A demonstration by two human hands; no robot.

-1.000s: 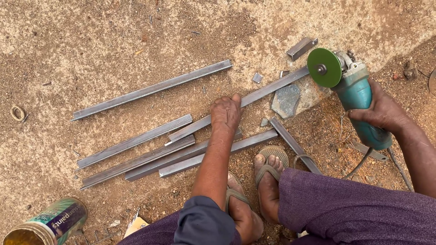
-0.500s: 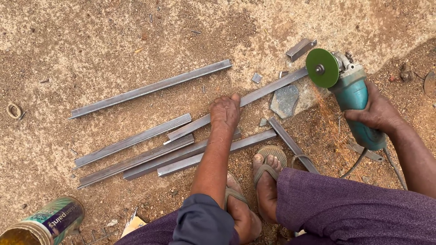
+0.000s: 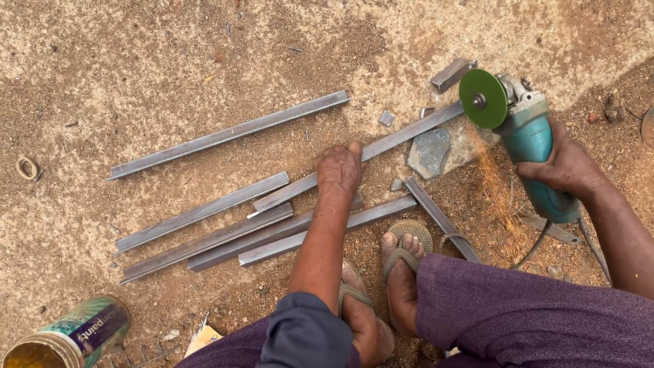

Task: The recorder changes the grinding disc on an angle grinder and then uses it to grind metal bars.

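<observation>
Clamped around the grinder [image 3: 535, 146], the right hand [image 3: 562, 167] holds its green disc [image 3: 484, 99] at the upper-right end of the steel bar [image 3: 402, 136]; left hand [image 3: 338, 168] presses flat mid-bar, lower left.

Soft, even daylight fills the view, bright but without hard shadows, only faint shade under the metal bars [image 3: 231, 135] on the sandy ground [image 3: 136, 61], a weak shine on their faces, focus sharp everywhere, and slight stretching toward the picture corners.
</observation>
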